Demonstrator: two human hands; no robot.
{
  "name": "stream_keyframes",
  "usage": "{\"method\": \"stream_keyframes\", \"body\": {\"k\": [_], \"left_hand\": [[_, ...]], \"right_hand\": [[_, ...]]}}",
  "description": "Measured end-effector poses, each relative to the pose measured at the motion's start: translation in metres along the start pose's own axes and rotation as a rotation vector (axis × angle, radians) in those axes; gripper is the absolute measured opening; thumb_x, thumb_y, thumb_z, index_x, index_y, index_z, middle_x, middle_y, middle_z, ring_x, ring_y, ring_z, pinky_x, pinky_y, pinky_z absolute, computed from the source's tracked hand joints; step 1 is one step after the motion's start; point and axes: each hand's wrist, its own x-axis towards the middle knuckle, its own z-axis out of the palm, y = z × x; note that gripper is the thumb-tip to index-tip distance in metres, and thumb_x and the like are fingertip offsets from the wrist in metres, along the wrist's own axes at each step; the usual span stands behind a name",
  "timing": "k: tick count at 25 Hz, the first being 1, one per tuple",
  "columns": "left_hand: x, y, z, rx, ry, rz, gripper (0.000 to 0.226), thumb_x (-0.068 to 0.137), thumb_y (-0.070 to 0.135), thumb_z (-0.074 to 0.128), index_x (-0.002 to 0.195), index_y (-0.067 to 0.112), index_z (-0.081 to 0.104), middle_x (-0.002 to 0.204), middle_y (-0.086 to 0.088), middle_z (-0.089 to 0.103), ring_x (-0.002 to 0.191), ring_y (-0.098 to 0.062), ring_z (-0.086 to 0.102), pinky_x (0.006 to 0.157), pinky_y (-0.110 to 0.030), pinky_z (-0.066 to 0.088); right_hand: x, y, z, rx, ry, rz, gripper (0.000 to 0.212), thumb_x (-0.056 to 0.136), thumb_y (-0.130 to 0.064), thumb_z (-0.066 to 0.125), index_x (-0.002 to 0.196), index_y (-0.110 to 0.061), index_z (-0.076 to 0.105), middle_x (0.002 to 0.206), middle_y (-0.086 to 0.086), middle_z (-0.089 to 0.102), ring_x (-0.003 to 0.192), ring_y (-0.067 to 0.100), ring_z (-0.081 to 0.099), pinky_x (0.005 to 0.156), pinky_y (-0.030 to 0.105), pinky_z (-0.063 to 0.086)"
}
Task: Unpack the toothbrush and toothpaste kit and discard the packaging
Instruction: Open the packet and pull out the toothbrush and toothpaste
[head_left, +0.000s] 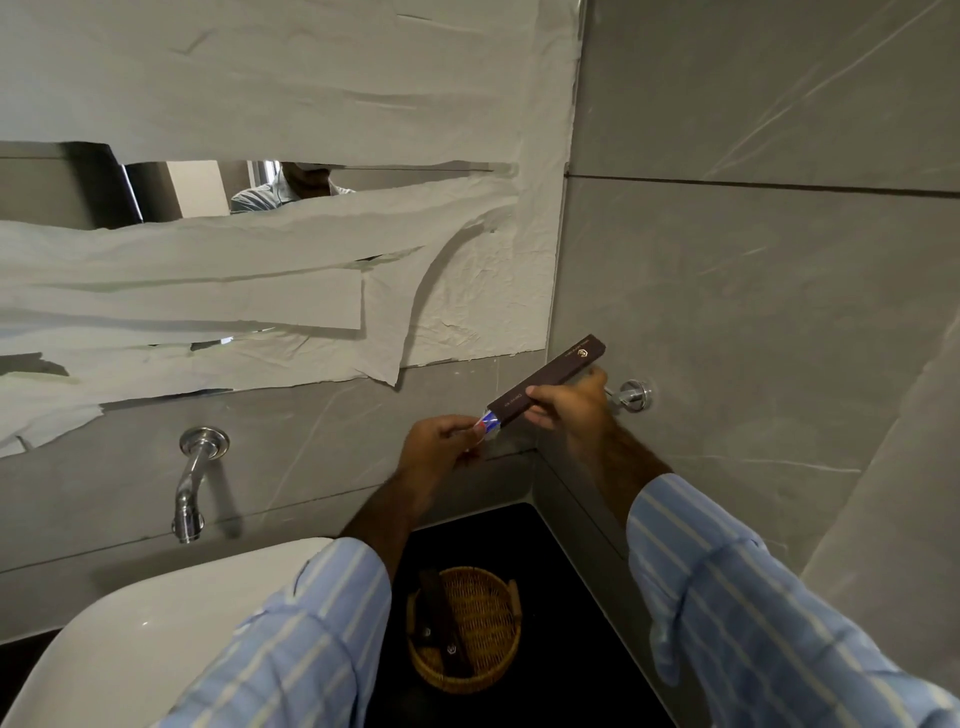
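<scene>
Brown carton (548, 378) held tilted in right hand (569, 402) near far-right wall, left hand (441, 447) pinching blue-red toothpaste tube (488, 418) at its open lower end; fast pull risks contents dropping toward wicker basket (465, 631) below.

Both hands are up in front of the wall corner; the right hand (563, 400) grips the long box (546, 380) around its middle, the box slanting up to the right; the left hand (439, 447) sits just left of and below the box's lower end, fingers on the tube (488, 419) poking out of that end; behind the right hand, a wall fitting (635, 396); to the left, the tap (193, 483) on the wall above the basin (156, 623); down between the forearms, the basket (465, 629) on the counter (545, 597), with more boxes (441, 618) lying in it.
</scene>
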Motion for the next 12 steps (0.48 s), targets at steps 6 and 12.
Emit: {"method": "stream_keyframes", "body": {"k": [6,12], "left_hand": [[-0.002,-0.008,-0.034,-0.104,0.038,-0.053,0.018,0.089,0.006,0.068,0.103,-0.002,0.075,0.070,-0.004,0.071,0.060,-0.011,0.065,0.056,-0.020,0.055],[-0.011,-0.028,-0.063,-0.279,0.158,-0.136,0.027,0.093,0.005,0.061,0.116,-0.011,0.063,0.082,-0.013,0.066,0.065,-0.015,0.067,0.063,-0.023,0.062]], "right_hand": [[0.005,0.000,-0.020,-0.041,0.025,-0.103,0.127,0.077,0.016,0.073,0.150,-0.055,-0.003,0.118,0.024,0.062,0.095,0.037,0.073,0.066,0.046,0.065],[0.007,0.000,-0.025,-0.053,0.024,-0.110,0.133,0.074,0.017,0.075,0.149,-0.058,-0.004,0.141,0.026,0.044,0.107,0.041,0.068,0.069,0.052,0.064]]}}
